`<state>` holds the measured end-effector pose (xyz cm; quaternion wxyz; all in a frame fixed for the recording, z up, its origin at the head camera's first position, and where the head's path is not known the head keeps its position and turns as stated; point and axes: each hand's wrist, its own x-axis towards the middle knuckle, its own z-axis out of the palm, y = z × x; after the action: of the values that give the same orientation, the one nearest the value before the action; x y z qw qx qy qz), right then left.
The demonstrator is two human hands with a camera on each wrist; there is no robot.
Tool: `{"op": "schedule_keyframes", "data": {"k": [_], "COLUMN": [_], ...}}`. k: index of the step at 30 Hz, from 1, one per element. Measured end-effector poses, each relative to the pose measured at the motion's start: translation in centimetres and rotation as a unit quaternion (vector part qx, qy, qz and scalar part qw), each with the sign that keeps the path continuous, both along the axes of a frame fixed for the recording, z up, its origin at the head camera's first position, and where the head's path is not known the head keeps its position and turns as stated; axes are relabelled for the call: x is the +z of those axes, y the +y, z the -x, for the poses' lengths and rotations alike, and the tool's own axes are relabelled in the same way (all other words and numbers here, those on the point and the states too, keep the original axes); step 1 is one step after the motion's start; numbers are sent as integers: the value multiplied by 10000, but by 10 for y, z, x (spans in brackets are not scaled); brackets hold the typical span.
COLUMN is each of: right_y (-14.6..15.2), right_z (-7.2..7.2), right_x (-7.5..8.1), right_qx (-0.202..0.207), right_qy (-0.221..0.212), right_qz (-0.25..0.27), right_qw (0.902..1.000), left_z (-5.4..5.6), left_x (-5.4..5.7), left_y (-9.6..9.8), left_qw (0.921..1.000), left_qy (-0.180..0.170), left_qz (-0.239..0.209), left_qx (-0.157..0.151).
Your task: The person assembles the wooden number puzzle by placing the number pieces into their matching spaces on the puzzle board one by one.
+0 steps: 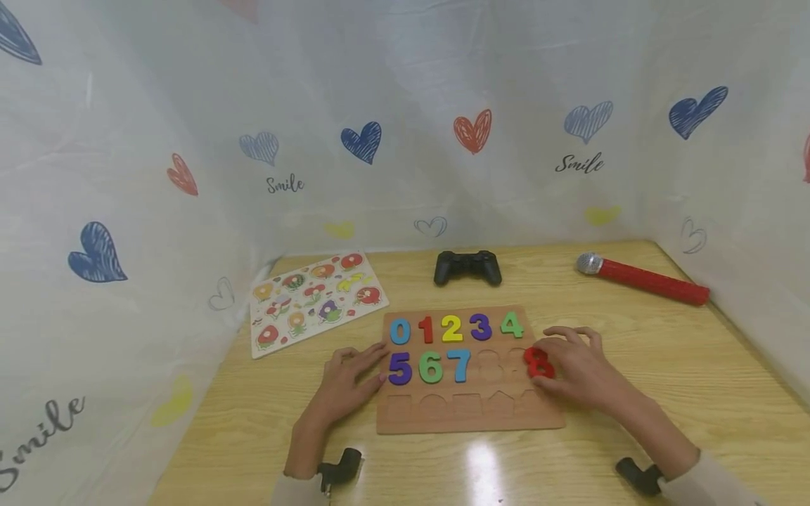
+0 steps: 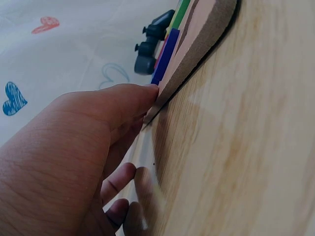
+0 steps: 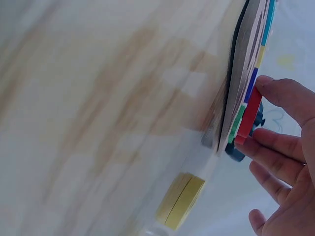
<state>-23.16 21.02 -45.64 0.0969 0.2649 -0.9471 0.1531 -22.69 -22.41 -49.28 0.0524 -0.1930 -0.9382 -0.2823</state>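
Note:
A wooden number puzzle board (image 1: 471, 414) lies on the table with digits 0 to 7 set in its upper two rows. Between thumb and fingers, my right hand (image 1: 579, 369) pinches a red number 8 (image 1: 538, 363) over the board's right edge. In the right wrist view the red 8 (image 3: 250, 115) appears edge-on, above the board's surface. My left hand (image 1: 348, 383) rests against the board's left edge beside the purple 5 (image 1: 400, 368). Its thumb and forefinger touch that edge in the left wrist view, while the other fingers are relaxed. Shape recesses line the bottom row.
A fruit puzzle board (image 1: 316, 302) lies at back left. Behind the number board is a black game controller (image 1: 467, 268), and a red microphone (image 1: 652, 281) lies at back right. Patterned curtains (image 1: 405, 197) border the table. A yellow blocky thing (image 3: 180, 200) shows in the right wrist view.

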Motion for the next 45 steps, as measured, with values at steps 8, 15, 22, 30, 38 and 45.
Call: {"op": "schedule_keyframes", "data": {"k": [8, 15, 22, 30, 38, 45], "right_y": [-14, -23, -31, -43, -53, -58], "right_z": [1, 2, 3, 2, 4, 7], "right_x": [2, -2, -4, -2, -6, -8], "right_qx": [37, 201, 316, 317, 409, 425], "right_qy": [73, 210, 294, 145, 249, 298], "right_qz": [-47, 66, 44, 30, 63, -1], "right_qw": [10000, 9996, 9991, 9994, 9988, 9987], "left_z": [0, 0, 1, 1, 2, 2], "left_x": [-2, -1, 1, 0, -1, -1], "left_y": [0, 0, 0, 0, -2, -1], "left_qw": [10000, 10000, 9999, 9999, 9997, 9998], "left_qy": [34, -50, -121, -98, -220, -158], "left_qz": [-32, -49, -13, 39, 86, 86], "left_qx": [10, 50, 40, 48, 52, 28]}}
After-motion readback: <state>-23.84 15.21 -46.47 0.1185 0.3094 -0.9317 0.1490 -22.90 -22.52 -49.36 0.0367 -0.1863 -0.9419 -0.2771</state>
